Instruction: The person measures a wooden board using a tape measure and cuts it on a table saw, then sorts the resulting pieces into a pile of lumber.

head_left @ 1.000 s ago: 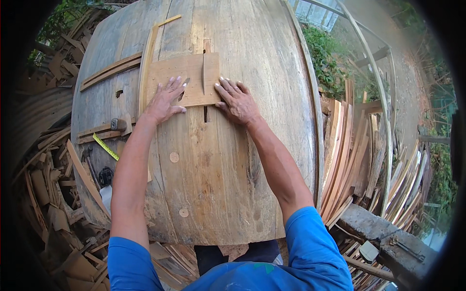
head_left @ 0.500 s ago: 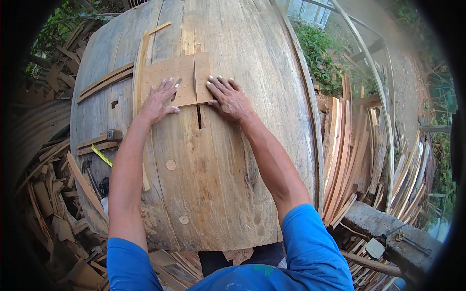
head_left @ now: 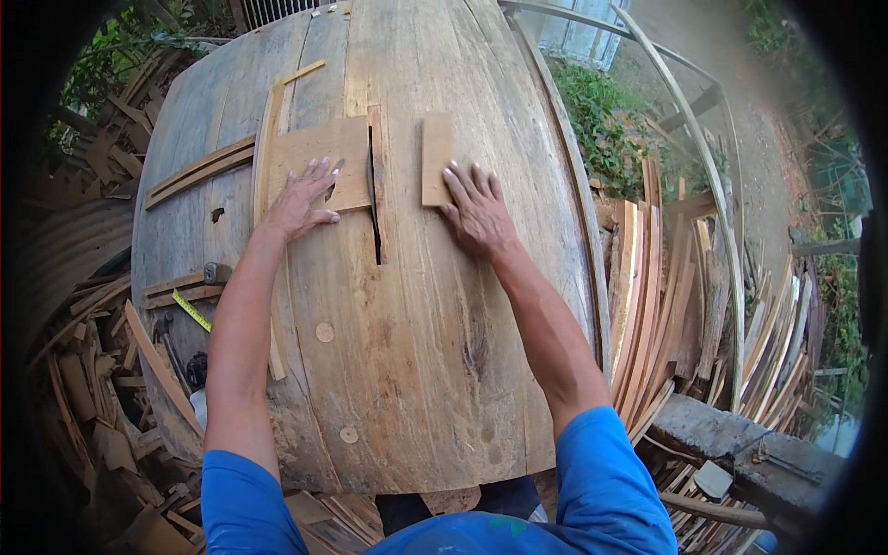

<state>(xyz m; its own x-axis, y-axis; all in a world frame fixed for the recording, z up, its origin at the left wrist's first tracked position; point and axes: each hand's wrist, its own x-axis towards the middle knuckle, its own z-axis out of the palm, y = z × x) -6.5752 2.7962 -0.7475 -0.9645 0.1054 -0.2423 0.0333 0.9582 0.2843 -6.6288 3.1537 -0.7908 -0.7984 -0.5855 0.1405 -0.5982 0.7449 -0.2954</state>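
My left hand [head_left: 299, 205] lies open, fingers spread, on a flat rectangular board [head_left: 324, 148] with a dark hole near my fingertips. To its right, my right hand [head_left: 476, 213] is open, with fingertips resting on a narrower light-brown piece [head_left: 435, 139] that lies apart from the board. Between the two pieces, a long dark slot [head_left: 376, 227] in the weathered plank tabletop [head_left: 416, 370] is exposed. A long pale batten [head_left: 270, 120] runs along the board's left side.
Wood strips [head_left: 199, 171], a yellow tape measure [head_left: 190, 310] and a dark metal block [head_left: 215, 273] lie on the table's left. Scrap wood [head_left: 92, 398] surrounds the left side; stacked slats [head_left: 638, 296], a concrete beam [head_left: 731, 444] and curved rails [head_left: 703, 148] stand to the right.
My right hand has moved right with the narrow piece, separating it from the wider board and uncovering more of the slot. My left hand stays on the board.
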